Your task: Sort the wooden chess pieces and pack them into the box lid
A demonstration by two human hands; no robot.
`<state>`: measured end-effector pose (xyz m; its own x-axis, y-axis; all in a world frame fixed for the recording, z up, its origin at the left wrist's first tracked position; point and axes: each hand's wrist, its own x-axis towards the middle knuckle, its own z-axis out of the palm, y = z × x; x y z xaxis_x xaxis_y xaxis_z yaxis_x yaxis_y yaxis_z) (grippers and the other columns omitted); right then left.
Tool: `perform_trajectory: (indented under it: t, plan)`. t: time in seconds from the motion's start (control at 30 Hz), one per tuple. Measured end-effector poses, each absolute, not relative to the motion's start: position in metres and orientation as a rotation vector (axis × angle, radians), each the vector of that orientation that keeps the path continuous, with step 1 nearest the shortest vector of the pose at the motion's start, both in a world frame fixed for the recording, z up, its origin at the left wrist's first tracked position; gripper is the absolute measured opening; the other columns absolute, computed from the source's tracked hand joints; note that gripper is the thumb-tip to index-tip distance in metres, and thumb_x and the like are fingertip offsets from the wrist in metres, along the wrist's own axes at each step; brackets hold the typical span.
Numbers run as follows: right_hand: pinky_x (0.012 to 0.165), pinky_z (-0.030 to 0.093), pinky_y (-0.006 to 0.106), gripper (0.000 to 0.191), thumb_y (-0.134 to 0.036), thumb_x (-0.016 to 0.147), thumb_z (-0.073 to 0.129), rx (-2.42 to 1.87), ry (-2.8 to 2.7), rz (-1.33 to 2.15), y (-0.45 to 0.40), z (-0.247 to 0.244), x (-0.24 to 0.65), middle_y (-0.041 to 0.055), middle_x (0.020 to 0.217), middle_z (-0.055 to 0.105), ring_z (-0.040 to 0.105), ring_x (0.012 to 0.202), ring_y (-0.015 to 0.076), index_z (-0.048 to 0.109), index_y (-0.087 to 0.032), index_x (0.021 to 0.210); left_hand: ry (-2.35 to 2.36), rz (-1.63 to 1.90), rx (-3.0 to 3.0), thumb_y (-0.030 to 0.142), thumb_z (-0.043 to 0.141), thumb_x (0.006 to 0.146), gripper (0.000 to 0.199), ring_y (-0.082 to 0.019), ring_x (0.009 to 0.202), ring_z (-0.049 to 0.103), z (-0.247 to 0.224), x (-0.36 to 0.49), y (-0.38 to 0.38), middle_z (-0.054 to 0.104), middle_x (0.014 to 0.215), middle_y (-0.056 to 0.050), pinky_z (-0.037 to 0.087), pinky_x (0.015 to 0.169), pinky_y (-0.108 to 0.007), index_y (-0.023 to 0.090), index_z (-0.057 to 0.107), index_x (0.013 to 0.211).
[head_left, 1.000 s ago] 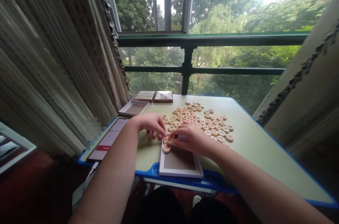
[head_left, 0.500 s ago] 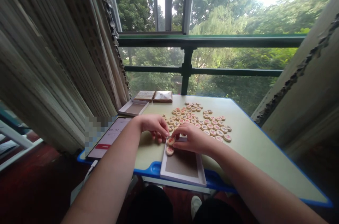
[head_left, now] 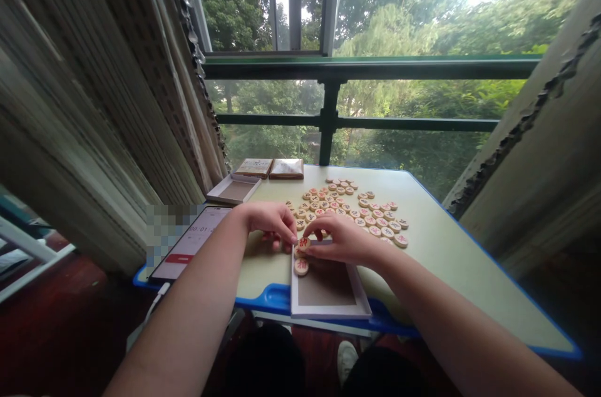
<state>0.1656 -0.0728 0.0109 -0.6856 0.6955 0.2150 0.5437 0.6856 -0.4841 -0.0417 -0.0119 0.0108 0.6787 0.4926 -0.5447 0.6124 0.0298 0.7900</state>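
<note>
Since earlier frame, shallow tray (head_left: 328, 287) slid rightward along near edge of table (head_left: 451, 284); upper disc (head_left: 304, 243) shifted toward tray's far left corner, baring part of middle disc (head_left: 298, 253). Right hand (head_left: 340, 237) pinching upper disc; left hand (head_left: 272, 220) curled at same corner, cannot tell whether gripping. Discs round, pale, red-lettered. Count: three discs at tray including lower disc (head_left: 301, 267); two flat boxes (head_left: 287, 168); one phone (head_left: 190, 237); loose discs (head_left: 370, 220) too crowded.

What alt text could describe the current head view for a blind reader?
A person's left hand and right hand are close together at red-marked discs by the far left corner of a shallow box. More discs cover part of the table beyond.
</note>
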Motion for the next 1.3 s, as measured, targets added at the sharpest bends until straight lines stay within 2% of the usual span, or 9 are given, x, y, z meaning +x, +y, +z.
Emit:
perform_trajectory:
  t: [0.4,0.83,1.3]
  plan:
    - [0.063,0.036,0.023,0.018,-0.032,0.073,0.066,-0.892,-2.550,0.440,-0.072,0.005,0.163,0.0017,0.072,0.062,0.050,0.067,0.0116,0.068,-0.018,0.085,0.938,-0.139,1.602,0.038,0.075,0.057,0.032,-0.007,0.047,0.054,0.012,-0.040,-0.012,0.067,0.067,-0.001,0.025,0.036,-0.016,0.014,0.064,0.075]
    - [0.066,0.037,0.024,0.019,-0.031,0.072,0.067,-0.884,-2.581,0.465,-0.070,-0.002,0.161,0.0028,0.075,0.064,0.053,0.071,0.0130,0.067,-0.018,0.086,0.910,-0.148,1.603,0.037,0.075,0.059,0.032,-0.007,0.046,0.053,0.011,-0.040,-0.011,0.067,0.068,-0.002,0.031,0.037,-0.017,0.014,0.065,0.078]
    - [0.061,0.037,0.022,0.017,-0.033,0.074,0.065,-0.816,-2.570,0.472,-0.072,0.003,0.163,0.0019,0.071,0.061,0.051,0.064,0.0107,0.068,-0.017,0.081,0.902,-0.130,1.585,0.036,0.075,0.060,0.030,-0.007,0.046,0.053,0.010,-0.041,-0.012,0.066,0.065,-0.001,0.031,0.036,-0.016,0.013,0.063,0.075]
